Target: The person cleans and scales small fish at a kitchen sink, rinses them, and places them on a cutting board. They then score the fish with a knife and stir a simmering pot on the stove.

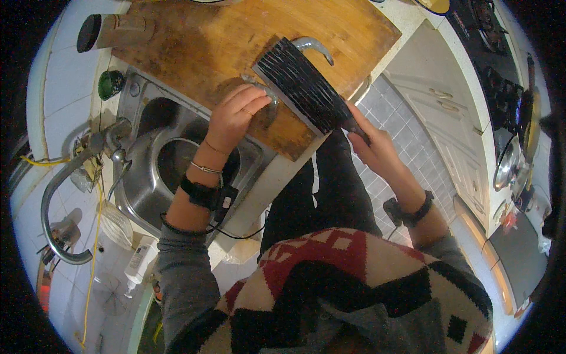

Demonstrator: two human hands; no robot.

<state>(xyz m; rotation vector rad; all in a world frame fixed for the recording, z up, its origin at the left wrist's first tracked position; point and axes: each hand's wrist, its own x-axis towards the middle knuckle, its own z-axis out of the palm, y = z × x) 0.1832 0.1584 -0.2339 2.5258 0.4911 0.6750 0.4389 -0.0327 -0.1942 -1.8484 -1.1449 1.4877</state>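
My right hand (pixel 371 144) grips the handle of a cleaver (pixel 300 86) with a dark, streaked broad blade, held over the near corner of a wooden cutting board (pixel 203 48). My left hand (pixel 236 115) pinches a grey, translucent raw shrimp (pixel 270 94) against the board, just left of the blade. Another grey shrimp (pixel 315 44) lies curved on the board beyond the blade, partly hidden by it.
Left of the board is a stainless steel sink (pixel 146 181) with a curved faucet (pixel 55 186). A dark-lidded jar (pixel 119 31) and a green container (pixel 110 85) stand near the wall. Cabinets (pixel 435 95) and a black stove (pixel 491 66) are at the right.
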